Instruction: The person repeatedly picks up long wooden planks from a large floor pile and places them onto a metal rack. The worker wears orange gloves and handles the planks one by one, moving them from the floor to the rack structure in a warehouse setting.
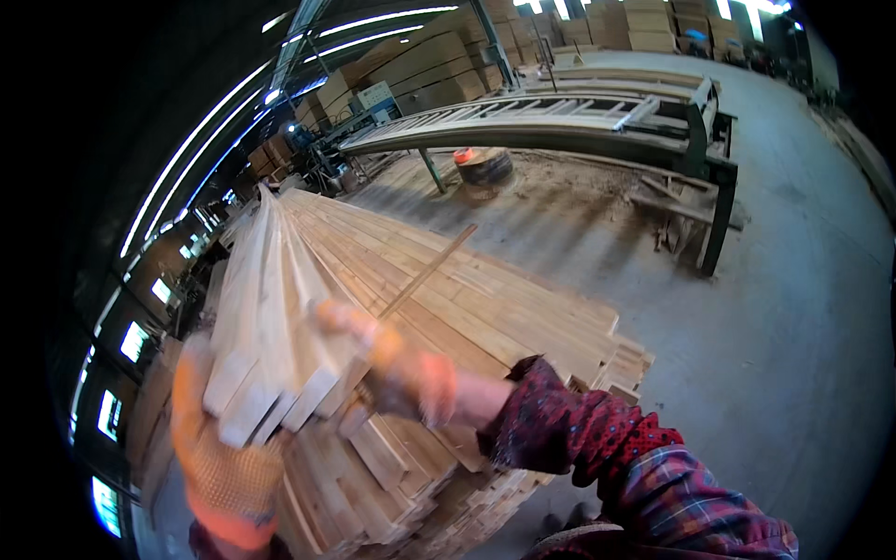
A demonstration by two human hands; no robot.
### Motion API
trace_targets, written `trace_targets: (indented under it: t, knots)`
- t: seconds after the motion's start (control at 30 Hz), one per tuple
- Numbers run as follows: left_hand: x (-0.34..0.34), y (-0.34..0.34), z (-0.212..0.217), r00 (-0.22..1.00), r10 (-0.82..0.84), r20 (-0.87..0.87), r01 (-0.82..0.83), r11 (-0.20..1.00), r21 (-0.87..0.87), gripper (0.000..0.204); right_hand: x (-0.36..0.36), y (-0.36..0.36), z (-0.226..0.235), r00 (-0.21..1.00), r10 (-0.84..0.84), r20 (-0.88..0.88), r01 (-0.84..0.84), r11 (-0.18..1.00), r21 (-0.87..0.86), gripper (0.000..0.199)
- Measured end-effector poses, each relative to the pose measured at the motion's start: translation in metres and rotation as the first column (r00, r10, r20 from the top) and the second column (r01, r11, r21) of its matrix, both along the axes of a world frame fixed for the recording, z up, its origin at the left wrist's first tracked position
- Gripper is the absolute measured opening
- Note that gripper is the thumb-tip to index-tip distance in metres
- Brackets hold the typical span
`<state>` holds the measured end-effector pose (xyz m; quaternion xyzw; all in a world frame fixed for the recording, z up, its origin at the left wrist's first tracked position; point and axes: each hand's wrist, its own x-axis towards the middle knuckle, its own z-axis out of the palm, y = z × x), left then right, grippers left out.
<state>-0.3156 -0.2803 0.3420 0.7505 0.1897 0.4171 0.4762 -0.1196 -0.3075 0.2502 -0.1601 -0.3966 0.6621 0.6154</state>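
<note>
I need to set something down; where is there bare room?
The widest bare patch is the floor right of the plank stack and the metal rack. A shaded strip lies between those two, short of the drum. It is crowded where the left hand and right hand flank the upper boards, and beneath the rack's right end, among scrap wood.

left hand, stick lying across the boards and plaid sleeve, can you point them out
Left hand (pixel 224 457): head view, gloved middle of the hand.
Stick (pixel 429 271): head view, about midway along its length.
Plaid sleeve (pixel 691 497): head view, middle of the checked cloth.
</note>
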Motion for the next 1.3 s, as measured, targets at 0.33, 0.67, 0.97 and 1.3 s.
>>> trace_targets:
  t: [0.33,0.67,0.97,1.3]
  knots:
    - [0.255,0.009,-0.078,0.865,-0.263,0.427,0.477,0.693,-0.540,0.043,0.230,-0.013,-0.048,0.994,-0.002,-0.112,-0.004,0.998,-0.055,0.066]
    - [0.536,-0.051,-0.130,0.987,-0.058,0.149,0.153,0.618,-0.771,0.046,0.525,-0.053,-0.128,0.972,0.194,-0.136,-0.218,0.956,-0.194,0.071]
    - [0.720,-0.122,-0.227,0.989,0.149,-0.005,-0.062,0.382,-0.922,0.060,0.690,-0.149,-0.211,0.990,-0.130,-0.060,0.093,0.901,-0.423,0.060]
    - [0.960,-0.143,-0.347,0.981,-0.104,0.163,0.191,0.402,-0.895,0.046,0.918,-0.182,-0.357,0.963,-0.238,-0.128,0.147,0.858,-0.492,0.075]
